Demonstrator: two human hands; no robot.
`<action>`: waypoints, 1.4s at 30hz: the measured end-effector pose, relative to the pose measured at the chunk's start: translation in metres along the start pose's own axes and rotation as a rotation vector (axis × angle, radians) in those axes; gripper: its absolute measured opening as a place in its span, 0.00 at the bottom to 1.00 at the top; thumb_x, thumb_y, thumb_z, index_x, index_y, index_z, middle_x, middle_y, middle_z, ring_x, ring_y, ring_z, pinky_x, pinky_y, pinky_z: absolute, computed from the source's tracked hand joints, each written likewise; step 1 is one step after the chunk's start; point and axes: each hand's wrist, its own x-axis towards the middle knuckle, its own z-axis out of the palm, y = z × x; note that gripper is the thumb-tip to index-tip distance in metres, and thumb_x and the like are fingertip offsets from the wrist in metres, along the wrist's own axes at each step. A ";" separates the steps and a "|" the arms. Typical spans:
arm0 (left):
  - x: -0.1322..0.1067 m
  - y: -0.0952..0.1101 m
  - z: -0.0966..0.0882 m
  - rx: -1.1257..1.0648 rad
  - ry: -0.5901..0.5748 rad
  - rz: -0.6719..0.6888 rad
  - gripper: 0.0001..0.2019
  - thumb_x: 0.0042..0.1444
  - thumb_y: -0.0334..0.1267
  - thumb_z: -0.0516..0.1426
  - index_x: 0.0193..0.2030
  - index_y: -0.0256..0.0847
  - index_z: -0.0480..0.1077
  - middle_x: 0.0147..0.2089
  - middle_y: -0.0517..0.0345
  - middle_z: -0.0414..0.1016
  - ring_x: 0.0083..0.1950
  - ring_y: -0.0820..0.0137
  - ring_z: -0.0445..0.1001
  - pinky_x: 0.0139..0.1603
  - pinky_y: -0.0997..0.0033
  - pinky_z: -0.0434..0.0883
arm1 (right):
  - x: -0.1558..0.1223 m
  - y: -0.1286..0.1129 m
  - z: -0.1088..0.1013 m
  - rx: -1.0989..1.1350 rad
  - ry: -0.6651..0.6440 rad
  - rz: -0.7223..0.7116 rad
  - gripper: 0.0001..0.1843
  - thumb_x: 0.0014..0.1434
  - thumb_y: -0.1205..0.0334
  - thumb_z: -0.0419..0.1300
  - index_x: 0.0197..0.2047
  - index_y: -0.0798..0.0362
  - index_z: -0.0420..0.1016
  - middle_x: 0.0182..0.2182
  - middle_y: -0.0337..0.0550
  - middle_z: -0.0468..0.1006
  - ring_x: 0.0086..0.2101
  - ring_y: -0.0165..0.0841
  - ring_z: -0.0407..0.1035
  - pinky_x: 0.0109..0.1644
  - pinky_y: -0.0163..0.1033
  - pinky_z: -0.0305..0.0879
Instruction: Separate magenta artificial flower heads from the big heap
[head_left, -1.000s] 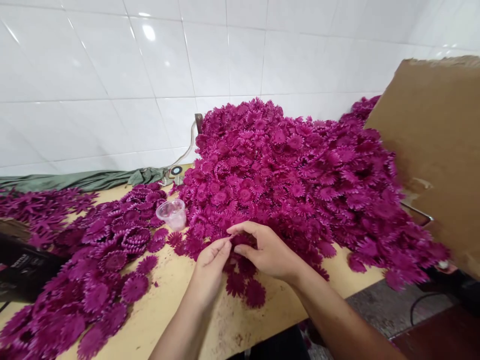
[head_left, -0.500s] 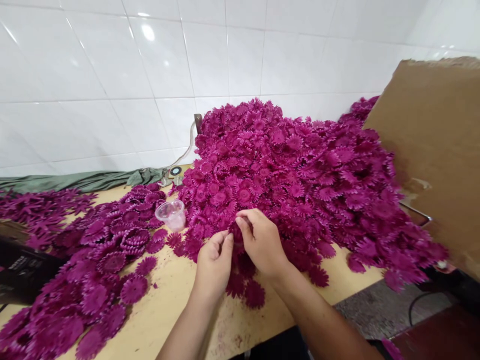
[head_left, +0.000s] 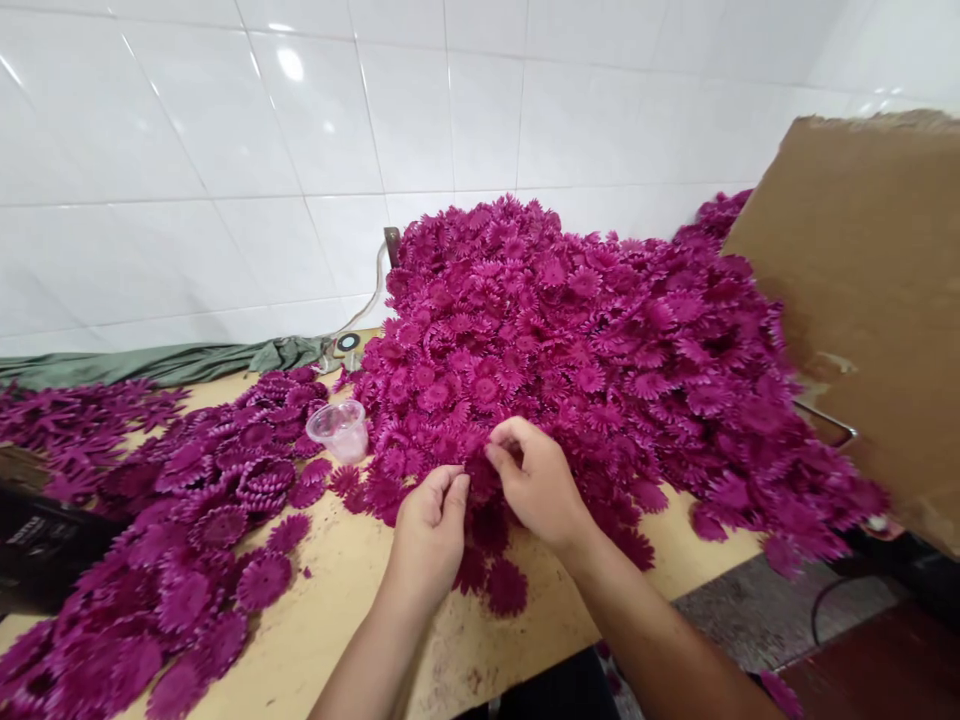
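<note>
Over the front of a big heap of purple artificial flower heads point(head_left: 555, 330), my two hands work close together. My left hand point(head_left: 431, 530) is closed, thumb and forefinger pinching the edge of a dark purple flower point(head_left: 482, 485) between the hands. My right hand point(head_left: 538, 482) is a little higher and to the right, with thumb and fingertips pressed together; what lies in its pinch is hidden against the purple petals. Below the hands, a loose flower head point(head_left: 507, 587) rests on the wooden table point(head_left: 360, 570).
A clear plastic cup point(head_left: 339, 432) stands left of the heap. Stacked and loose flowers point(head_left: 180, 580) cover the table's left side, beside a black box point(head_left: 45, 545). A cardboard sheet point(head_left: 855, 320) leans at right; green cloth point(head_left: 172, 362) lies along the tiled wall.
My right hand has shifted slightly right, widening the gap between the fingertips of both hands. My left hand stays pinched in nearly the same place.
</note>
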 end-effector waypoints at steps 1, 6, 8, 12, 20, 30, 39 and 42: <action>-0.001 -0.001 0.000 0.013 0.012 0.002 0.11 0.44 0.46 0.53 0.25 0.40 0.68 0.23 0.60 0.69 0.29 0.69 0.67 0.34 0.70 0.65 | 0.007 0.006 -0.004 0.006 0.087 0.029 0.03 0.51 0.67 0.52 0.26 0.52 0.63 0.23 0.38 0.68 0.26 0.31 0.63 0.33 0.38 0.61; -0.001 -0.003 -0.007 -0.041 0.072 -0.047 0.12 0.40 0.48 0.56 0.24 0.40 0.68 0.23 0.59 0.70 0.31 0.67 0.68 0.38 0.68 0.65 | 0.041 0.041 -0.034 0.067 0.490 0.157 0.03 0.50 0.63 0.51 0.29 0.53 0.62 0.23 0.39 0.66 0.25 0.33 0.64 0.34 0.41 0.64; 0.001 -0.002 -0.010 -0.096 0.058 -0.068 0.14 0.40 0.49 0.57 0.24 0.40 0.68 0.23 0.59 0.69 0.31 0.68 0.67 0.37 0.69 0.65 | 0.042 0.042 -0.041 0.015 0.464 0.087 0.07 0.50 0.65 0.51 0.34 0.55 0.65 0.29 0.46 0.70 0.31 0.36 0.66 0.40 0.46 0.64; 0.004 0.002 -0.007 -0.154 0.040 -0.073 0.14 0.40 0.50 0.57 0.24 0.39 0.68 0.24 0.61 0.68 0.29 0.70 0.66 0.35 0.71 0.64 | 0.015 0.014 -0.033 -0.203 0.301 -0.167 0.16 0.52 0.64 0.54 0.45 0.55 0.68 0.48 0.54 0.68 0.51 0.43 0.59 0.55 0.54 0.54; 0.001 -0.002 0.000 -0.174 -0.034 -0.068 0.11 0.43 0.45 0.57 0.23 0.38 0.69 0.23 0.61 0.68 0.29 0.71 0.65 0.34 0.72 0.64 | -0.013 -0.005 -0.009 0.035 -0.245 -0.063 0.12 0.49 0.72 0.58 0.39 0.54 0.70 0.37 0.43 0.72 0.39 0.31 0.68 0.47 0.40 0.65; -0.005 -0.003 0.005 -0.130 -0.067 -0.039 0.12 0.48 0.44 0.54 0.21 0.38 0.66 0.20 0.62 0.65 0.26 0.72 0.63 0.30 0.74 0.63 | -0.013 0.001 -0.001 -0.022 -0.136 -0.057 0.08 0.52 0.73 0.54 0.25 0.54 0.71 0.25 0.39 0.71 0.29 0.29 0.66 0.35 0.34 0.63; 0.001 0.003 0.005 0.038 -0.018 0.083 0.10 0.50 0.41 0.51 0.22 0.41 0.63 0.20 0.64 0.62 0.24 0.73 0.61 0.28 0.74 0.60 | 0.004 0.001 0.003 -0.058 0.069 -0.018 0.11 0.55 0.66 0.52 0.24 0.53 0.71 0.23 0.41 0.73 0.27 0.31 0.66 0.33 0.36 0.60; 0.003 0.005 0.005 0.058 0.001 0.084 0.10 0.51 0.42 0.50 0.23 0.41 0.63 0.21 0.64 0.61 0.25 0.72 0.60 0.28 0.74 0.60 | 0.010 0.001 0.007 -0.013 0.082 0.009 0.10 0.54 0.65 0.51 0.24 0.54 0.71 0.24 0.41 0.73 0.27 0.32 0.66 0.33 0.36 0.61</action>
